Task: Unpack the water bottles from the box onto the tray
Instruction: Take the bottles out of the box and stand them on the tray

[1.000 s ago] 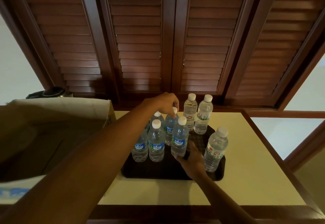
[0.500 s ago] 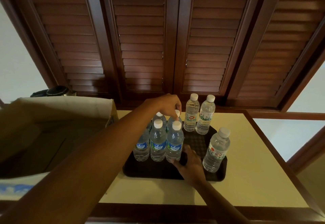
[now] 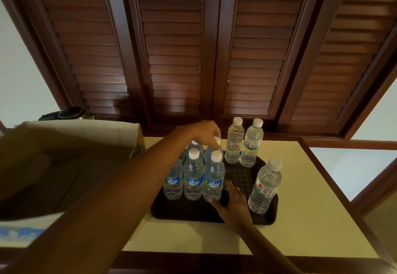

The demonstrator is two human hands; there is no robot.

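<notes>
A dark brown tray [image 3: 189, 213] lies on the cream table. Several clear water bottles with white caps stand on it. A tight cluster with blue labels fills its left side. My left hand [image 3: 203, 133] reaches over the cluster and pinches the cap of a rear blue-label bottle [image 3: 217, 141]. My right hand [image 3: 233, 204] holds the base of the front blue-label bottle [image 3: 213, 177]. Two bottles [image 3: 235, 142] [image 3: 251, 144] stand at the tray's back right, and another bottle [image 3: 265, 187] stands at its right edge. The open cardboard box [image 3: 71, 142] sits at the left; I see no bottles inside it.
The cream table [image 3: 311, 198] has a dark wooden rim and stands against brown louvred shutters [image 3: 176, 58]. A dark round object [image 3: 68, 112] sits behind the box. My left forearm crosses over the box's right corner.
My right hand has slid the front blue-label bottle leftwards until it stands against the cluster. My left hand has stayed on the rear bottle's cap.
</notes>
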